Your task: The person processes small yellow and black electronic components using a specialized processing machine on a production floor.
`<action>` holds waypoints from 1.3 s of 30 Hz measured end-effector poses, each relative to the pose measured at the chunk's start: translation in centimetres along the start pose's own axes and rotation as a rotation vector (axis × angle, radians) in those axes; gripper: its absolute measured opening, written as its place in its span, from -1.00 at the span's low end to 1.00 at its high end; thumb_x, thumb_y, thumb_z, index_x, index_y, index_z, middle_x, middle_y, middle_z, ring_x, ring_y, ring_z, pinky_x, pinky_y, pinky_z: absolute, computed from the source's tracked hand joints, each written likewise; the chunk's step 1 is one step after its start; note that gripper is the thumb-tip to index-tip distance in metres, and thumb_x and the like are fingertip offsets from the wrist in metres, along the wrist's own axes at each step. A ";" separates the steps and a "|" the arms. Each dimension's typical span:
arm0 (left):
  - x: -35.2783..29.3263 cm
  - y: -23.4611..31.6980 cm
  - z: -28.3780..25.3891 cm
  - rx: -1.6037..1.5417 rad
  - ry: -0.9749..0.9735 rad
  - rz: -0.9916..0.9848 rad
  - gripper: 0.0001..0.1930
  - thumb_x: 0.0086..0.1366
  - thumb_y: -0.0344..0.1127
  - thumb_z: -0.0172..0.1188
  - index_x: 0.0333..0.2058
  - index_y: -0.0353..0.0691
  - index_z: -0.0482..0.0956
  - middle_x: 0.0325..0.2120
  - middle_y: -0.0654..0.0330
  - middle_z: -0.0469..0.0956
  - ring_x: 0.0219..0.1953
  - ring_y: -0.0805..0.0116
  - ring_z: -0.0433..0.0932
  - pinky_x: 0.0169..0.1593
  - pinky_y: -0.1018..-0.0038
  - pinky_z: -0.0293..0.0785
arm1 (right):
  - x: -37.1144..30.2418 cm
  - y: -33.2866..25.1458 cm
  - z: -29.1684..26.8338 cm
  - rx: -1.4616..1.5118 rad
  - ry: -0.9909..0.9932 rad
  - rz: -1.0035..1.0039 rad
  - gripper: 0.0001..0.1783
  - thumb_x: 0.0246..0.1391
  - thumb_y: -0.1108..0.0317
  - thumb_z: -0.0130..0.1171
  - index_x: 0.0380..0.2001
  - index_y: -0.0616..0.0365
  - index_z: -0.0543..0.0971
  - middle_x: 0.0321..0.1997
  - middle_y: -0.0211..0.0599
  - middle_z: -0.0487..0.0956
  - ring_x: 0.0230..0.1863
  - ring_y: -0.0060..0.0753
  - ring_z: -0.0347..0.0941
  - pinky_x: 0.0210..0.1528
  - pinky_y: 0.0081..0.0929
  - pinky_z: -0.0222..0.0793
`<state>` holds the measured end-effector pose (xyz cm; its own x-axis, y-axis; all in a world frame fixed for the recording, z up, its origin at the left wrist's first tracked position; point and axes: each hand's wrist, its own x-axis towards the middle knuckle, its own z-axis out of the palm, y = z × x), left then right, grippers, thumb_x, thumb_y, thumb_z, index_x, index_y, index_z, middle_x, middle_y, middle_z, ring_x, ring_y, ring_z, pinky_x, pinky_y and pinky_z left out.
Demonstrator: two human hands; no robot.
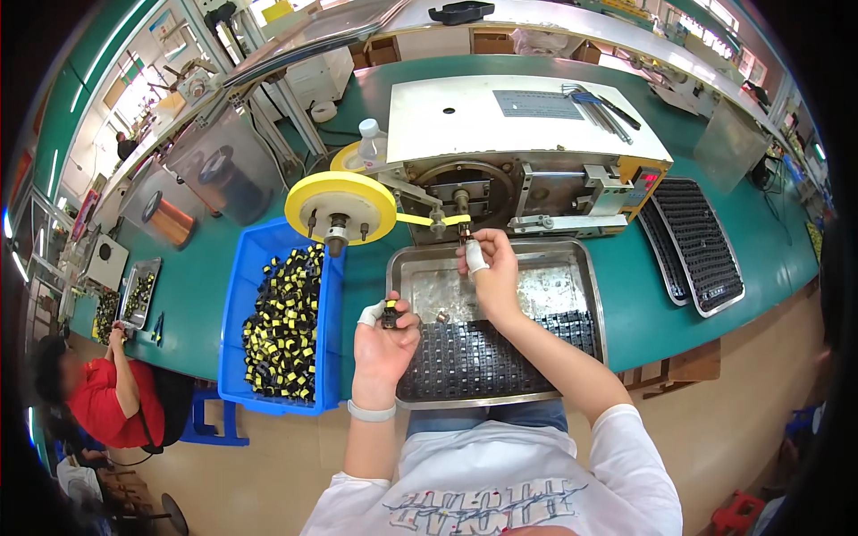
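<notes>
Pieces (pixel 284 326) in black and yellow fill a blue bin (pixel 330 357) on the green bench (pixel 362 272). Beside it, a yellow tape roll (pixel 338 198) sends its strip rightward into a machine (pixel 500 143). Below the roll, the left hand (pixel 384 344) is palm up, fingers curled closed around one black-and-yellow part (pixel 390 314). Next, a metal tray (pixel 547 272) carries rows of black parts (pixel 483 362). Over its far edge, the right hand's (pixel 492 268) fingers bend close together at the machine's spindle; whether they grip anything, I cannot tell. Two loaded trays (pixel 704 239) lie at right.
</notes>
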<state>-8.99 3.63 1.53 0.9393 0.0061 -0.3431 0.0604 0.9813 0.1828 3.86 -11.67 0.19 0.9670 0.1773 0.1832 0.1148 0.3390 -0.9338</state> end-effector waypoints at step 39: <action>3.5 -3.2 3.4 0.026 -0.127 -0.370 -0.70 0.29 -0.38 0.04 0.00 -0.22 0.39 -0.26 0.24 0.43 -0.38 0.47 0.35 -0.42 0.62 0.27 | -0.7 -2.7 -5.0 -0.138 -0.098 0.183 -0.79 0.27 0.45 -0.10 -0.21 0.38 0.49 -0.41 -0.23 0.56 -0.50 -0.48 0.53 -0.45 -0.59 0.44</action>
<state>-4.76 -0.19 2.85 0.8865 -0.3731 -0.2737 0.4103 0.9073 0.0923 4.05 -17.37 1.06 0.9487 0.3149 0.0297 -0.0239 0.1649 -0.9860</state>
